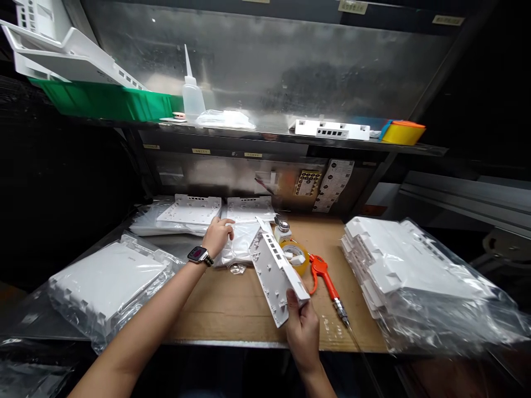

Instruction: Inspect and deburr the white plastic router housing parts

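Note:
My right hand (303,331) grips a white plastic housing (271,282) by its lower right corner, thumb on the near face. The housing is tilted, with a row of rectangular port cutouts along one edge. My left hand (218,237), with a watch on its wrist, is stretched forward over a pile of clear plastic bags (243,240). Its fingers are apart and nothing shows in them; whether they touch the bags I cannot tell. Behind it two more white housings, a left one (191,210) and a right one (251,209), lie on clear plastic.
Right of the held housing are a tape roll (296,257), a pump bottle (282,229) and a red electric screwdriver (327,279). Bagged housings are stacked at right (398,260) and left (118,276). A shelf above holds a green bin (112,102) and a squeeze bottle (193,97).

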Tool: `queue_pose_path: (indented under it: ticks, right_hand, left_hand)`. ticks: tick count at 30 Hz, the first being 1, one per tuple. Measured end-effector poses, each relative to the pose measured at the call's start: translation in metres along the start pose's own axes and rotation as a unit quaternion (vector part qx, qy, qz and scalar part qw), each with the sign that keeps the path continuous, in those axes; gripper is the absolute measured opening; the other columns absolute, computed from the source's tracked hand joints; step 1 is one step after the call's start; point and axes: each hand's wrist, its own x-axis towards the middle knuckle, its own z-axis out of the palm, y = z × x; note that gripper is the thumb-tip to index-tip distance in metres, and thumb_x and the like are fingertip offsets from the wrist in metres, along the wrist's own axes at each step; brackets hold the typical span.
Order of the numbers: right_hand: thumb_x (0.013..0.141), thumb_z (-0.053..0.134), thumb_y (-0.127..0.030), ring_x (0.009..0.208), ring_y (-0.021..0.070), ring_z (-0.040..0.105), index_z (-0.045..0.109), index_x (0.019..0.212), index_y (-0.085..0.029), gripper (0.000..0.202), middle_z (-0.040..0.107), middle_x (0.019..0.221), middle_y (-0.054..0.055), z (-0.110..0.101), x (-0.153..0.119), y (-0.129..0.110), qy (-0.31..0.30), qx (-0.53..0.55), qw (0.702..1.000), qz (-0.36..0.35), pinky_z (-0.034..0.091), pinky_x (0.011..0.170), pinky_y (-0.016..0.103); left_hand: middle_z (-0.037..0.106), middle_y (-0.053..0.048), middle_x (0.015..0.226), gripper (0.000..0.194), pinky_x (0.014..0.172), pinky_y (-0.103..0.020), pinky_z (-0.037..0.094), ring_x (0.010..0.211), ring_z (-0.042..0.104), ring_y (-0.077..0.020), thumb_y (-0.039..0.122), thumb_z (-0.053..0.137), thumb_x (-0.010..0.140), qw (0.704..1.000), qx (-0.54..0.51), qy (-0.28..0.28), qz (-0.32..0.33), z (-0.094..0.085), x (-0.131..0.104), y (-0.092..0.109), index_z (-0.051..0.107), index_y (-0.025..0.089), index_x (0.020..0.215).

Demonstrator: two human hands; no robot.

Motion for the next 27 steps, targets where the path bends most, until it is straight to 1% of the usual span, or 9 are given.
queue_pose_path:
  ticks: [4,8,12,15,17,20,22,24,27]
  right_hand:
    - [0.096,0.058,-0.06,0.11,0.0339,0.073,0.073,0.115,-0.014,0.052,0.078,0.111,0.019,0.003,0.0,-0.001,0.013,-0.005,1.0,-0.02,0.057,0.099,0.044]
    - [0.094,0.059,-0.064,0.101,0.0327,0.076,0.075,0.108,-0.014,0.055,0.079,0.103,0.018,-0.001,-0.002,-0.004,0.053,-0.01,0.998,-0.018,0.061,0.091,0.042]
    - [0.088,0.063,-0.072,0.096,0.0357,0.077,0.076,0.099,-0.012,0.062,0.079,0.096,0.02,-0.014,-0.013,-0.001,0.162,-0.009,0.986,-0.036,0.062,0.085,0.044]
    - [0.088,0.066,-0.07,0.104,0.0387,0.075,0.076,0.106,-0.011,0.062,0.078,0.106,0.023,-0.023,-0.022,0.006,0.219,-0.018,0.974,-0.052,0.062,0.085,0.046]
    - [0.089,0.066,-0.067,0.112,0.0397,0.073,0.076,0.112,-0.011,0.061,0.077,0.113,0.024,-0.026,-0.026,0.011,0.22,-0.037,0.973,-0.061,0.061,0.091,0.047]
    - [0.09,0.064,-0.068,0.115,0.0398,0.072,0.076,0.112,-0.011,0.063,0.077,0.112,0.023,-0.025,-0.032,0.019,0.169,-0.053,0.981,-0.077,0.059,0.097,0.049]
    - [0.092,0.06,-0.069,0.118,0.0389,0.071,0.076,0.115,-0.012,0.064,0.077,0.113,0.022,-0.023,-0.037,0.022,0.146,-0.05,0.986,-0.069,0.059,0.099,0.048]
    - [0.094,0.057,-0.069,0.123,0.0379,0.069,0.073,0.121,-0.013,0.065,0.077,0.118,0.021,-0.021,-0.043,0.024,0.141,-0.043,0.988,-0.047,0.058,0.1,0.047]
    - [0.091,0.06,-0.071,0.126,0.0388,0.067,0.073,0.122,-0.013,0.067,0.076,0.12,0.02,-0.027,-0.043,0.025,0.135,-0.039,0.99,-0.002,0.059,0.098,0.045]
  left_hand:
    - [0.066,-0.011,0.128,0.026,0.106,-0.056,0.049,0.122,0.06,-0.0295,0.034,0.065,0.099,0.999,0.023,0.001,0.039,0.001,0.013,0.018,0.067,0.018,0.119]
    - [0.055,-0.014,0.149,0.044,0.104,-0.055,0.051,0.123,0.061,-0.0301,0.024,0.063,0.098,0.996,0.0,-0.034,0.08,-0.004,0.026,0.039,0.055,0.02,0.142]
    - [0.051,-0.012,0.158,0.072,0.087,-0.036,0.058,0.117,0.065,-0.0255,0.0,0.055,0.081,0.983,-0.057,-0.127,0.124,-0.018,0.036,0.066,0.053,0.024,0.15]
    - [0.061,-0.01,0.15,0.082,0.061,-0.024,0.053,0.09,0.071,-0.0185,0.002,0.057,0.069,0.96,-0.107,-0.211,0.149,-0.027,0.039,0.09,0.056,0.025,0.149]
    - [0.074,-0.01,0.13,0.084,0.05,-0.022,0.048,0.063,0.064,-0.0123,0.007,0.059,0.069,0.95,-0.127,-0.241,0.155,-0.03,0.037,0.104,0.053,0.023,0.151]
    - [0.08,-0.007,0.107,0.078,0.048,-0.023,0.048,0.052,0.058,-0.011,0.011,0.056,0.075,0.956,-0.134,-0.216,0.149,-0.028,0.03,0.12,0.051,0.018,0.152]
    - [0.077,-0.011,0.123,0.068,0.063,-0.028,0.056,0.072,0.069,-0.016,0.009,0.049,0.08,0.971,-0.119,-0.156,0.14,-0.024,0.023,0.126,0.058,0.017,0.146]
    - [0.066,-0.011,0.143,0.06,0.083,-0.036,0.058,0.098,0.071,-0.0221,0.006,0.043,0.084,0.983,-0.085,-0.09,0.136,-0.018,0.014,0.131,0.065,0.017,0.139]
    - [0.057,-0.007,0.154,0.053,0.092,-0.046,0.054,0.098,0.07,-0.0254,0.009,0.041,0.093,0.986,-0.026,-0.051,0.159,-0.009,-0.006,0.139,0.069,0.024,0.135]
